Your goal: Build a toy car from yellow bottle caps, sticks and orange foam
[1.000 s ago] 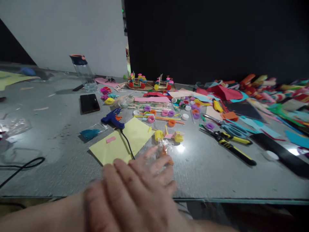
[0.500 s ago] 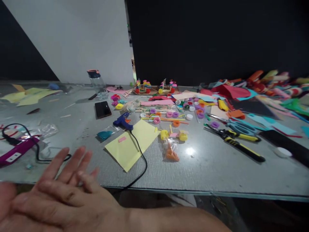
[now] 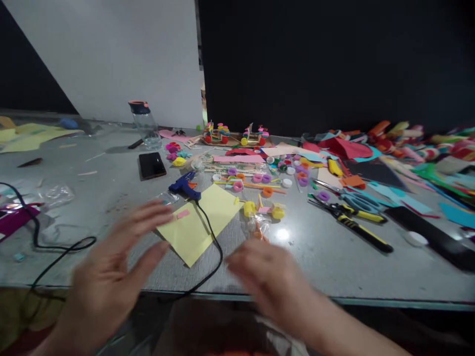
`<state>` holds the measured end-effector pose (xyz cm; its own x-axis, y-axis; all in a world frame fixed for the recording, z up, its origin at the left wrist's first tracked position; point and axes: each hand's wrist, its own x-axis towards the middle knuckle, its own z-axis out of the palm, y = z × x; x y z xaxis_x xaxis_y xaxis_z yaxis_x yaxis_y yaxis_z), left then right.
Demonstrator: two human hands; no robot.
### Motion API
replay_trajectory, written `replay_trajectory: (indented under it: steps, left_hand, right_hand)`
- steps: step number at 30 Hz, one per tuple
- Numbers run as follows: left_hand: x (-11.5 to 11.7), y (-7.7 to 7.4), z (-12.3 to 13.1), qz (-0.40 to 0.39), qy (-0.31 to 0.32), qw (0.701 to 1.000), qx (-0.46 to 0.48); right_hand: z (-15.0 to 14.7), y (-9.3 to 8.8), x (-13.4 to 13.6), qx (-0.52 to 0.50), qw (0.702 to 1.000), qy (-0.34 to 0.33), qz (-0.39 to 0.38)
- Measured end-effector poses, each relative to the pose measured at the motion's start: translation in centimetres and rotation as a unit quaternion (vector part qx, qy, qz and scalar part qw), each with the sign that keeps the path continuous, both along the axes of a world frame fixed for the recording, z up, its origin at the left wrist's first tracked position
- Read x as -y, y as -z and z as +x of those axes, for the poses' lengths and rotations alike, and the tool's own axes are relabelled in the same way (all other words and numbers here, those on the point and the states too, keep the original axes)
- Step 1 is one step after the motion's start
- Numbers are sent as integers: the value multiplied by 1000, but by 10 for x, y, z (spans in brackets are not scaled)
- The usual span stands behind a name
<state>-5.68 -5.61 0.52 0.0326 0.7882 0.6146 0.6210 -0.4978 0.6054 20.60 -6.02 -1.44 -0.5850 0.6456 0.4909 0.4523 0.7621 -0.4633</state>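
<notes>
Above the table's front edge, my left hand (image 3: 111,262) is open, thumb and fingers apart, holding nothing. Its fingertips are near a sheet of yellow paper (image 3: 200,225) bearing a small pink scrap (image 3: 183,214). A blue glue gun (image 3: 183,187) lies at the paper's upper corner, its black cord running across the sheet. My right hand (image 3: 267,277) is blurred, fingers curled and mostly hidden; whether it grips anything is unclear. Just beyond it lies a clear plastic bag with an orange piece (image 3: 260,233), partly covered, and a small build with two yellow wheel-like parts (image 3: 249,209).
Pliers (image 3: 358,232) and blue-handled scissors (image 3: 361,201) lie at right. Coloured bottle-cap rings (image 3: 267,192) and paper strips fill the middle. Two small model cars (image 3: 217,134) stand at the back. A phone (image 3: 152,165) and a water bottle (image 3: 146,126) are at left.
The hands, earlier together at the lower left, have separated. My right hand has swung right to the front of the plastic bag; my left hand now shows near the yellow paper. The view has shifted slightly.
</notes>
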Motion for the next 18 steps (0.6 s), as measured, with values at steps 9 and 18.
replay_trajectory:
  steps: [9, 18]
  left_hand:
    - [-44, -12, 75, -119, 248, 961, 7]
    - [-31, -20, 77, -351, 469, 613, 530]
  right_hand:
    - [67, 17, -62, 139, 969, 203, 4]
    - [45, -5, -39, -38, 976, 195, 90]
